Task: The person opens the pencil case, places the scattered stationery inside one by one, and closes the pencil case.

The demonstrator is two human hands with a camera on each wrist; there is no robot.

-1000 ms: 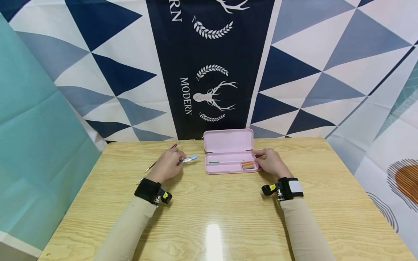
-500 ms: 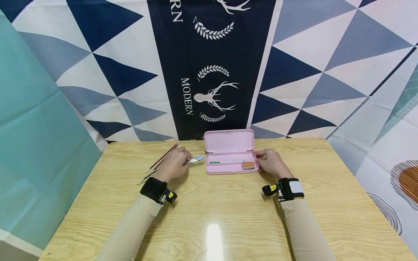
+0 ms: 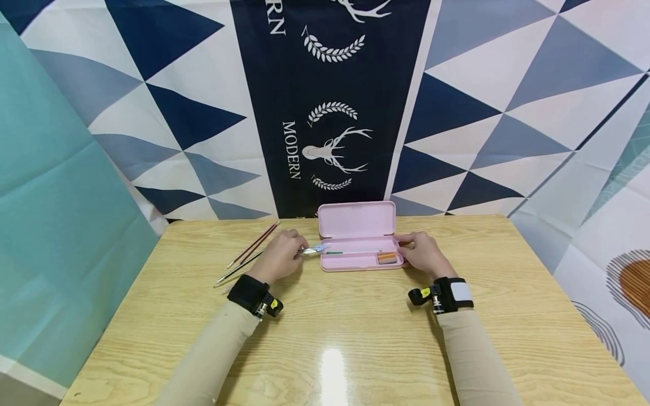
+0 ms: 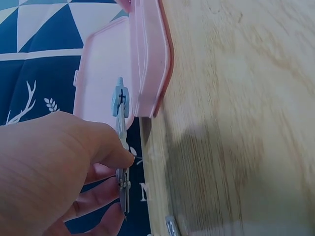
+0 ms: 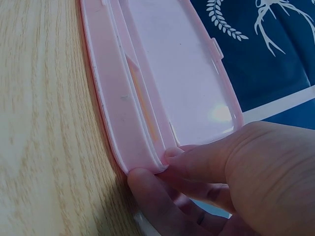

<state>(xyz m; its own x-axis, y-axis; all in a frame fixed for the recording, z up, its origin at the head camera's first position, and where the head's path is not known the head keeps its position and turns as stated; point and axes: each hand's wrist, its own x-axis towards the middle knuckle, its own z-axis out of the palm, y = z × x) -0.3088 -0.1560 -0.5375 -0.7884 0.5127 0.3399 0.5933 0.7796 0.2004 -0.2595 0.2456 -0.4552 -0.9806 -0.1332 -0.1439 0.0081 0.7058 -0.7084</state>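
In the head view my left hand [image 3: 281,258] pinches a drawing compass [image 3: 317,248] with a light blue head. Its head reaches over the left end of an open pink pencil case [image 3: 357,220]. The left wrist view shows the compass [image 4: 121,105] between thumb and fingers, legs folded together. My right hand [image 3: 422,255] grips the case's right end; in the right wrist view the thumb lies at the rim of the case [image 5: 106,98] and a finger is below on the outside. A green-ended pencil [image 3: 334,252] and an orange-and-grey eraser [image 3: 387,257] lie in the case.
Several pencils [image 3: 252,245] lie loosely on the wooden table [image 3: 381,338], left of and partly behind my left hand. The case stands near the table's back edge, its raised lid close to the patterned cloth [image 3: 335,113].
My left hand has moved right with the compass, bringing its head from beside the case to over its left end. More of the pencils now shows. My right hand stays at the case.
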